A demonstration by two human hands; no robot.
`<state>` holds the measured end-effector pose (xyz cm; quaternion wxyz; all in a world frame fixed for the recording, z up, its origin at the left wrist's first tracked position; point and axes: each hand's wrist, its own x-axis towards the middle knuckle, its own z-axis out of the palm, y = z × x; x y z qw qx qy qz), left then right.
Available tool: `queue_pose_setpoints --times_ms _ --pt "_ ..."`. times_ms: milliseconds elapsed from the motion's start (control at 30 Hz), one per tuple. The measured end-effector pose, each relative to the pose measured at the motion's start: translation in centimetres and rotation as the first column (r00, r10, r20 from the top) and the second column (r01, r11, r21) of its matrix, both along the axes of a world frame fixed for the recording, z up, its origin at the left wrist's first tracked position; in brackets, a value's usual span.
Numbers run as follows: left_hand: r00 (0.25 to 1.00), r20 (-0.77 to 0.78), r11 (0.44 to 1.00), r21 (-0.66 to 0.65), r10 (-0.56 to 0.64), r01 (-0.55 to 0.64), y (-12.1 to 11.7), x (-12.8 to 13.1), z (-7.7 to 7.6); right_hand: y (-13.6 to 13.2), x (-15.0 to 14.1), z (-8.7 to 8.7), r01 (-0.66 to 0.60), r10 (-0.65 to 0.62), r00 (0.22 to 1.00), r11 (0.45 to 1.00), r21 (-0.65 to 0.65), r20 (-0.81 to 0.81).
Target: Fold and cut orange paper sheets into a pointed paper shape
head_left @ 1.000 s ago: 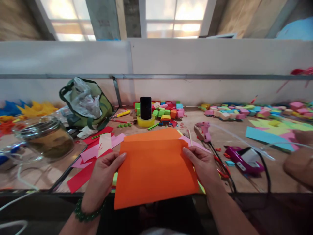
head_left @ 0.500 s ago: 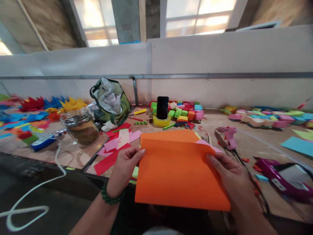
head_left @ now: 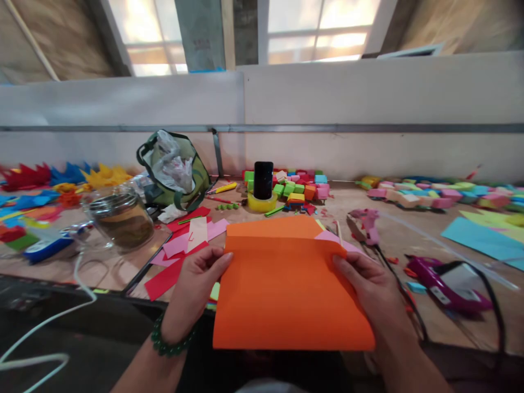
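An orange sheet of paper [head_left: 286, 297] is stretched between my two hands at the table's front edge, its lower part hanging over that edge. My left hand [head_left: 204, 278] pinches its left side near the top, thumb in front. At the right side, my right hand [head_left: 368, 278] grips it the same way, and the paper bends a little there. Behind the upper edge more orange paper [head_left: 274, 226] shows, lying on the table. Beside my left hand are red paper strips [head_left: 164, 281] and pink paper pieces [head_left: 178, 246]. A green bead bracelet [head_left: 172, 338] circles my left wrist.
A phone [head_left: 263, 180] stands in a yellow tape roll [head_left: 262, 204], with small coloured paper boxes behind. Left are a glass jar [head_left: 123, 221] and a green bag [head_left: 192, 174]. Right lie a pink glue gun [head_left: 370, 226], its cord, and a purple device [head_left: 446, 284].
The view has turned slightly right, so the table things sit further left. Both hands still hold the orange sheet in nearly the same pose.
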<state>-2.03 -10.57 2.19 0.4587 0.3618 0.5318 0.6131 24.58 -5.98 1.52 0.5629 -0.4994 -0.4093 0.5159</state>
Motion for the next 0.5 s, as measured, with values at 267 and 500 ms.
queue_pose_setpoints --times_ms 267,500 --pt "0.998 0.061 0.999 -0.048 0.017 -0.014 -0.49 -0.10 0.66 -0.39 0.14 0.10 -0.032 0.032 0.999 0.999 -0.006 -0.030" --pt "1.000 0.013 0.999 -0.039 -0.003 0.003 -0.66 -0.41 0.54 -0.63 0.15 0.10 -0.053 0.053 0.998 0.999 0.008 -0.031"
